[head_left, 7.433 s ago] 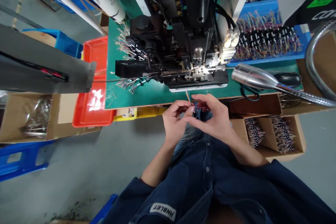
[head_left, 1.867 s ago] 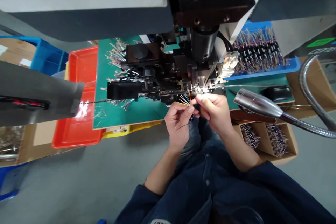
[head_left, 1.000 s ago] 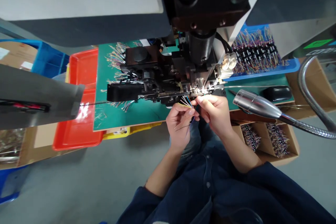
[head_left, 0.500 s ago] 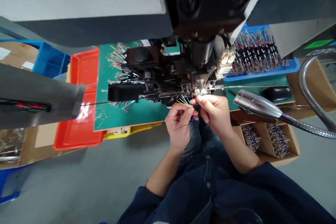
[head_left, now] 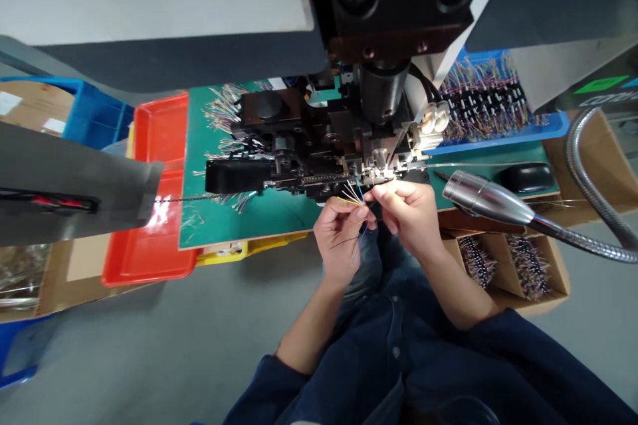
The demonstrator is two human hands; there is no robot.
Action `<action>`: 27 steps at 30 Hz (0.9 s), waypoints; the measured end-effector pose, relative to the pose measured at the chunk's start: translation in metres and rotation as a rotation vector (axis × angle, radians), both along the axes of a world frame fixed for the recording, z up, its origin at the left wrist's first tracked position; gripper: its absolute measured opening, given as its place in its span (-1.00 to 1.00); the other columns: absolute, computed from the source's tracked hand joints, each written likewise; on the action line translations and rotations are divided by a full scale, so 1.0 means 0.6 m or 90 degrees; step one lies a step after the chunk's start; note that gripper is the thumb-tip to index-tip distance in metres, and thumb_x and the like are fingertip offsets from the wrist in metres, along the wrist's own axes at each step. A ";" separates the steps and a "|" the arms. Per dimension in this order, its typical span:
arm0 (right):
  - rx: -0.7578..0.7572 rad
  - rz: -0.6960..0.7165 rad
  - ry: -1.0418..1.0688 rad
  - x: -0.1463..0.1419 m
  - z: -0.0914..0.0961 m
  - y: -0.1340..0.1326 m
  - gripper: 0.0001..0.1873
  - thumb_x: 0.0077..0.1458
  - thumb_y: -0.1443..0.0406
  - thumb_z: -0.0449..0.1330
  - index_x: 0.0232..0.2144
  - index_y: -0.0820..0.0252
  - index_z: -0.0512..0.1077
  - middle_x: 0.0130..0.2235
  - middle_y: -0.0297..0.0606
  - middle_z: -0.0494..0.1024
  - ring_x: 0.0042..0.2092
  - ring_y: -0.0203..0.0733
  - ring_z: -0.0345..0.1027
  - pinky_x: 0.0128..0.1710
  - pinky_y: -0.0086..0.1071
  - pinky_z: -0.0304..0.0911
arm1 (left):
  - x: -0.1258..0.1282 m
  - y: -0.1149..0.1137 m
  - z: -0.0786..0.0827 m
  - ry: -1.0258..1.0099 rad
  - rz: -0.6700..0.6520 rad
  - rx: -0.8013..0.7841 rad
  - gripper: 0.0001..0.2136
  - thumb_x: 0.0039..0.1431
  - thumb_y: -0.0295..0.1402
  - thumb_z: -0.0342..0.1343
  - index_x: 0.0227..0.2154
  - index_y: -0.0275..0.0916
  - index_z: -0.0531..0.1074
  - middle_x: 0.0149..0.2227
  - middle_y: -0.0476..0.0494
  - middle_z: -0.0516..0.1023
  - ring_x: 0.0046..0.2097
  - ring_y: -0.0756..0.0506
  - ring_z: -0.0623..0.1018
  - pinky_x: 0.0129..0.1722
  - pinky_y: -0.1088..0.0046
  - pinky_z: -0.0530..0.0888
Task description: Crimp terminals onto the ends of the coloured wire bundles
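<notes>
My left hand point(head_left: 339, 236) pinches a bundle of thin wires point(head_left: 353, 196) between thumb and fingers. Their white, yellow and blue ends fan upward, and dark strands trail across the palm. Close beside it, my right hand point(head_left: 413, 214) has thumb and index finger pressed together at the lit working point of a black terminal crimping machine point(head_left: 323, 126). What lies between those fingertips is mostly hidden, but it seems to be a wire from the same bundle. Both hands are just in front of the machine, almost touching each other.
A metal gooseneck lamp point(head_left: 491, 198) reaches in from the right. Behind it stands a blue tray point(head_left: 498, 142) of wire bundles. A divided cardboard box point(head_left: 553, 272) holds more bundles below. Left are a red tray point(head_left: 149, 259) and a green tabletop point(head_left: 239, 226) with wires.
The machine's black upper block, blurred before, is now sharp and slightly higher. An orange wire near my right fingertips no longer shows clearly. Both hands stay almost in place.
</notes>
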State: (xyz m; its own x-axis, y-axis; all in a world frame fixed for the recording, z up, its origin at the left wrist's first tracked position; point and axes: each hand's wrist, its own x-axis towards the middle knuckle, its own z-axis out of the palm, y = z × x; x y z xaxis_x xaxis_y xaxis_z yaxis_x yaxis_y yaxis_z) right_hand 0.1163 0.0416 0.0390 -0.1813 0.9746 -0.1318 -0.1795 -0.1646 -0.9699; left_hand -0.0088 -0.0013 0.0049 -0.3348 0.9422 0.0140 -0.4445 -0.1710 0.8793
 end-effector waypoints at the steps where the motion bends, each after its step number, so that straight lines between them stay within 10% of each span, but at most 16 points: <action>1: -0.003 -0.003 0.000 -0.001 -0.002 0.000 -0.60 0.39 -0.05 0.42 -0.33 0.09 0.78 -0.63 -0.44 0.46 -0.63 -0.33 0.20 -0.56 -0.37 0.28 | 0.000 0.001 0.000 0.002 0.003 0.006 -0.72 0.33 -0.15 0.55 -0.28 -0.17 0.59 -0.38 0.01 0.67 -0.43 0.01 0.62 -0.39 0.47 0.61; 27: 0.030 0.030 -0.010 0.001 0.023 0.004 -0.66 0.30 -0.01 0.52 -0.29 0.12 0.78 -0.59 -0.40 0.53 -0.59 -0.31 0.34 -0.62 -0.44 0.16 | 0.000 -0.002 -0.001 0.007 -0.047 -0.005 -0.76 0.38 -0.19 0.51 -0.25 -0.17 0.59 -0.40 0.03 0.64 -0.39 -0.02 0.64 -0.34 0.45 0.63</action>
State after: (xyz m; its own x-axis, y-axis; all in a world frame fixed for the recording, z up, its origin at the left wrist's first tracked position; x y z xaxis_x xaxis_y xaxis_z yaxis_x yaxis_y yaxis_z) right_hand 0.1170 0.0438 0.0529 -0.2257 0.9701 -0.0891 -0.1575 -0.1266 -0.9794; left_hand -0.0086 -0.0022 0.0042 -0.2647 0.9643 0.0096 -0.4465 -0.1314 0.8851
